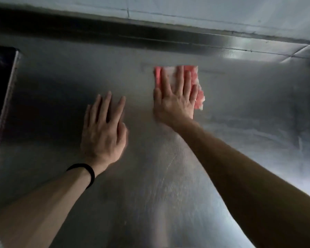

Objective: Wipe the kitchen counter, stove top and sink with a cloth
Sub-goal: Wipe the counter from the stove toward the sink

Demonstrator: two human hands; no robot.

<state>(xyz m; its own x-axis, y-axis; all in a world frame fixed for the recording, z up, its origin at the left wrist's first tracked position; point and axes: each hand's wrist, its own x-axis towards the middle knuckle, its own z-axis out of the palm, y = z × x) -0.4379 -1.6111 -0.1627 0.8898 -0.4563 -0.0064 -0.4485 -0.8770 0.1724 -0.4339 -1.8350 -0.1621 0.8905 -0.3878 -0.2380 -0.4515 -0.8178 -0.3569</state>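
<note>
One dark panel (0,86) sits at the left edge, too dim to identify. The left hand (104,133), one black band (84,171) on its wrist, lies flat on the steel tabletop (168,176), fingers (106,104) straight and holding nothing, likely bracing. Farther right, the right hand (175,102) presses the single pink-and-white cloth (193,73) down with flat, spread fingers, probably for even wiping.

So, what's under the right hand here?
A pink-and-white cloth lies flat under the right hand on the grey metal counter. The cloth's middle and the counter beneath it are covered.
</note>
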